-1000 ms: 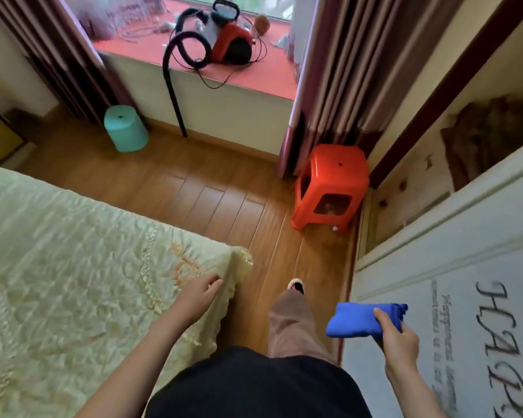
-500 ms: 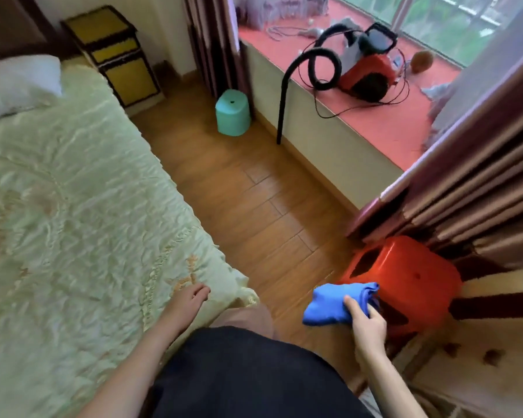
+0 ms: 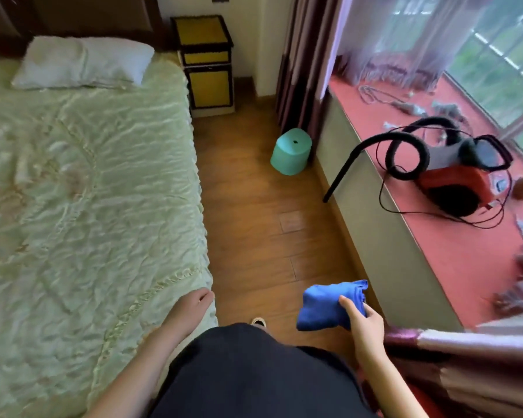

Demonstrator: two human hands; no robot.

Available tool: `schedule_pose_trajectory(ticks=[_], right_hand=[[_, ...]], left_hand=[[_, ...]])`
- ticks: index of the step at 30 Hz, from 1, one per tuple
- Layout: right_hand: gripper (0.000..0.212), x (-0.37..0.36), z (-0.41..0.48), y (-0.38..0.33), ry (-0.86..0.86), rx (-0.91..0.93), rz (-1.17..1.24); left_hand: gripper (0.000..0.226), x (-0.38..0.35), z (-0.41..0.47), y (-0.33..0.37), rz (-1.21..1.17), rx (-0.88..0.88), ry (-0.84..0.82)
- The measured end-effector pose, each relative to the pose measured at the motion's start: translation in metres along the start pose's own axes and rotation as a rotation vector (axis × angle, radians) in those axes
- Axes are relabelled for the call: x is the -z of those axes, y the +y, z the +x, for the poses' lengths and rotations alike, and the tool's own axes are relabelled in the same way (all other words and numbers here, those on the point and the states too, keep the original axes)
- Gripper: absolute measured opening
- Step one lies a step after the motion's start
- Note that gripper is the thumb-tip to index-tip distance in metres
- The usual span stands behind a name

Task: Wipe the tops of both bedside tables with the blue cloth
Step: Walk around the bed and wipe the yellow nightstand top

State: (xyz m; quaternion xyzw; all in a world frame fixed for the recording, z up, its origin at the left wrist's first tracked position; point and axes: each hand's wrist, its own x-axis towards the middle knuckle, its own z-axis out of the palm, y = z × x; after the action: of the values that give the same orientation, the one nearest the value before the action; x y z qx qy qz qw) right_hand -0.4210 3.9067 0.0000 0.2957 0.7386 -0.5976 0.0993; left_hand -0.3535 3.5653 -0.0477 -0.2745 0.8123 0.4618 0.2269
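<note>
A folded blue cloth (image 3: pixel 326 304) is gripped in my right hand (image 3: pixel 363 322), low in the view above the wooden floor. My left hand (image 3: pixel 191 306) hangs loose over the near corner of the bed, fingers slightly curled and holding nothing. One bedside table (image 3: pixel 204 60), yellow with dark trim, stands far ahead against the wall by the head of the bed. Its top looks bare. No second bedside table shows in this view.
A bed with a pale green cover (image 3: pixel 88 191) fills the left. A wooden floor aisle (image 3: pixel 254 224) runs to the table, with a teal stool (image 3: pixel 290 152) on its right side. A red window ledge (image 3: pixel 435 224) carries a red vacuum (image 3: pixel 456 182); curtains (image 3: pixel 465 357) hang at right.
The view has swung left: the orange stool and the wall have left the frame, and the bedside table and pillow now lie ahead. My right hand still holds the cloth.
</note>
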Motion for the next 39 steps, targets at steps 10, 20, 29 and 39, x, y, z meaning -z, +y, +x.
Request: schedule_pose_trajectory(ticks=[10,20,29,39], right_hand=[[0.035,0.012,0.202,-0.091,0.150,-0.122,-0.088],[0.015,-0.121,0.405,-0.241,-0.083,-0.027,-0.237],[0.007,-0.291,0.483,-0.391,-0.482,0.117,-0.293],[0.015,-0.454,0.574,-0.489,-0.395,0.120,-0.359]], left_hand=[[0.026,0.023,0.134,0.166,0.082,-0.153,0.050],[0.025,0.057,0.267,0.251,-0.129,0.121,0.262],[0.020,0.114,0.341,0.273,-0.285,0.314,0.446],[0.022,0.270,0.527,0.333,-0.207,0.216,0.362]])
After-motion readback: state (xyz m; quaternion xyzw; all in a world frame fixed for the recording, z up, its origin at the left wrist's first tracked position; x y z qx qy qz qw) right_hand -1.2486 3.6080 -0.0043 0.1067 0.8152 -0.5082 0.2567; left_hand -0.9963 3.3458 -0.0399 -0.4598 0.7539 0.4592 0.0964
